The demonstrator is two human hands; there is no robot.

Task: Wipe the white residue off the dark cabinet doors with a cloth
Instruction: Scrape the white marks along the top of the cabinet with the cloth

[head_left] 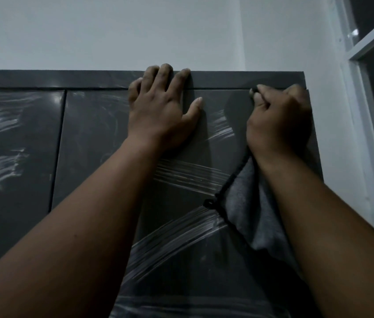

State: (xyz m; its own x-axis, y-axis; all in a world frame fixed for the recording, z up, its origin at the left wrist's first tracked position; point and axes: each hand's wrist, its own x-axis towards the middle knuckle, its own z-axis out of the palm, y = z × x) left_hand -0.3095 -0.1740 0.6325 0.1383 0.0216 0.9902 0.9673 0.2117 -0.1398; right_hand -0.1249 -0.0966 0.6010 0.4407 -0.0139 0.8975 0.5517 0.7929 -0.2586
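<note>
Head view: the right hand (pixel 279 118) grips a grey, dark-edged cloth (pixel 248 203) at the glossy dark cabinet door's (pixel 98 143) top corner, the flat left hand (pixel 160 106) bracing it open-fingered; wiping seems underway, and next calls for sweeping down over the white streaks (pixel 181 235).

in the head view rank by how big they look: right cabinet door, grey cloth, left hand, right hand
1. right cabinet door, by far the largest.
2. grey cloth, the part hanging below the fist.
3. left hand and right hand: about alike; the left is spread flat, the right bunched round the cloth, so no ranking.
</note>
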